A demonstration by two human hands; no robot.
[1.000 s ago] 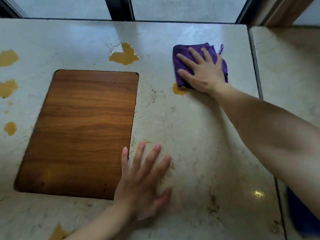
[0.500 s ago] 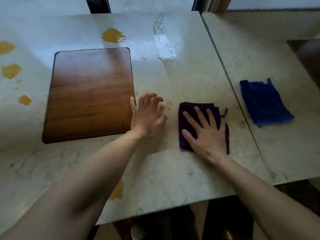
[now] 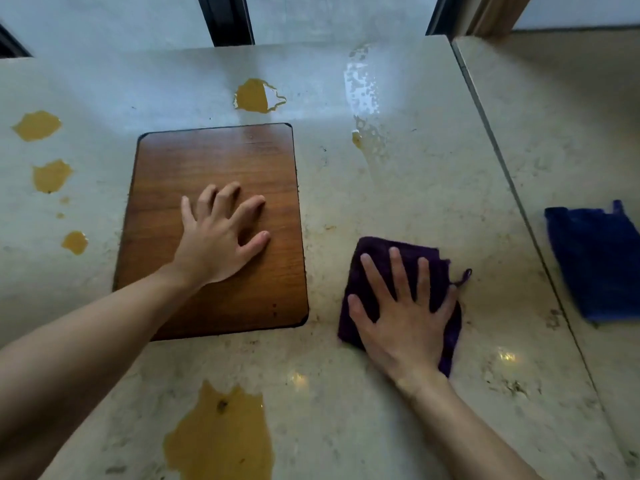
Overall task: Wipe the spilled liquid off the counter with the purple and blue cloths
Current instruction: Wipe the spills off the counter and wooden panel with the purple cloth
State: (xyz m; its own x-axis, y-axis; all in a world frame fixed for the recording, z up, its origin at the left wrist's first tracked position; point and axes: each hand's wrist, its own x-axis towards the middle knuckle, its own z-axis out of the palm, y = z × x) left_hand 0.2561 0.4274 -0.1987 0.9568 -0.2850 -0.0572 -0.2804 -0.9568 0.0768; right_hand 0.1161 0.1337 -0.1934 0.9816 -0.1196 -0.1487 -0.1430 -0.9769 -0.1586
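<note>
Several amber puddles [image 3: 221,434] remained as the right hand [image 3: 403,318] pressed flat on the purple cloth [image 3: 372,258], mid-wipe on the counter [image 3: 415,188]; the left hand [image 3: 218,237], fingers spread, rested on the wooden inset [image 3: 173,161]. Nearest spill likely came next; the blue cloth [image 3: 595,265] lay unused.

My two arms are bare from the near edge of view up to the wrists, with no sleeve showing on either. My left hand [image 3: 221,244] and my right hand [image 3: 403,317] wear nothing: no glove, ring, watch or band. My fingernails are short and unpainted.
</note>
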